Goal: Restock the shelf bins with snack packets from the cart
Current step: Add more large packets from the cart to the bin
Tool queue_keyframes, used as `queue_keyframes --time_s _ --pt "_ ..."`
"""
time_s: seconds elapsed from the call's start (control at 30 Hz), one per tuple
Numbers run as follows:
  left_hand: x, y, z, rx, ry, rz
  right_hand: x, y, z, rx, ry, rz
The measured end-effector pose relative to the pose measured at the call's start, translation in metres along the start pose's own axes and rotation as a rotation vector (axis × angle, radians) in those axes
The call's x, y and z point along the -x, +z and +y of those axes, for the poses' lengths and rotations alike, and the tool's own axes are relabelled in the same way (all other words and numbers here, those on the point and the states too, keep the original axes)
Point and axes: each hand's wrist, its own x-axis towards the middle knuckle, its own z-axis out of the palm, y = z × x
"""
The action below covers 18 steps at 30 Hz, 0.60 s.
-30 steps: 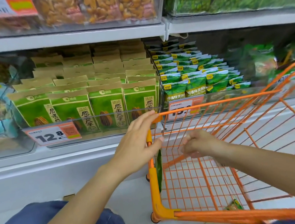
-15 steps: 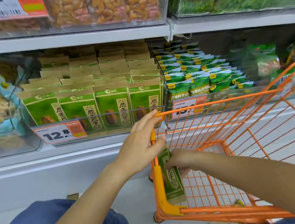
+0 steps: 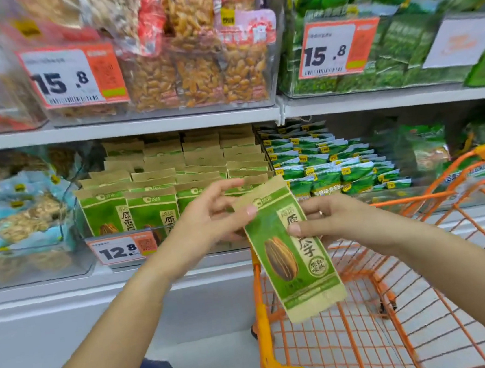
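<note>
Since half a sec ago you've lifted the packet [image 3: 287, 245] out of the cart [image 3: 358, 337] & taken your left hand [image 3: 209, 218] off the cart's rim; the packet now hangs upright in front of the bin [image 3: 153, 212], above the cart's near corner. Left hand pinches the kraft top strip, thumb on the front, fingers spread behind it. Right hand [image 3: 333, 219] grips the right edge mid-height, thumb on the face, a ring showing. Handling, as a guess: light, paper-faced pouch w/ loose seeds inside, so it should bend & rustle but not break; not slippery. Best hold looks like the flat sealed top strip, where nothing shifts; squeezing the belly may crease it. Labels: the packet is green w/ a sunflower seed picture & big Chinese characters, 瓜子 readable, a round seal below, small print too blurred. The bin's tag [image 3: 121, 249] reads 12.8; two tags on the shelf above read 15.8. Same packets stand in rows in the bin, faces forward.
</note>
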Motion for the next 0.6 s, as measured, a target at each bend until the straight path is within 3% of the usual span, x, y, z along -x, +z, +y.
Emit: queue_keyframes --time_s 0.1,0.23,0.3,0.37,0.43,0.6 --pt "0.017 -0.026 0.024 -0.105 0.030 -0.020 -0.022 0.029 -0.024 -0.059 -0.103 -0.003" --pt "0.051 -0.076 0.044 -0.293 0.105 0.210 -0.055 0.070 -0.044 -0.066 -0.273 0.055" --pt "0.068 -0.113 0.057 -0.425 0.172 0.384 -0.069 0.080 -0.049 0.128 -0.399 0.221" --pt "0.078 -0.151 0.070 -0.552 0.247 0.553 -0.081 0.083 -0.051 0.479 -0.509 0.380" --pt "0.079 -0.177 0.073 -0.664 0.270 0.660 -0.094 0.085 -0.050 0.714 -0.566 0.450" --pt "0.052 -0.195 0.037 -0.821 0.250 0.573 -0.123 0.092 -0.029 1.052 -0.429 0.428"
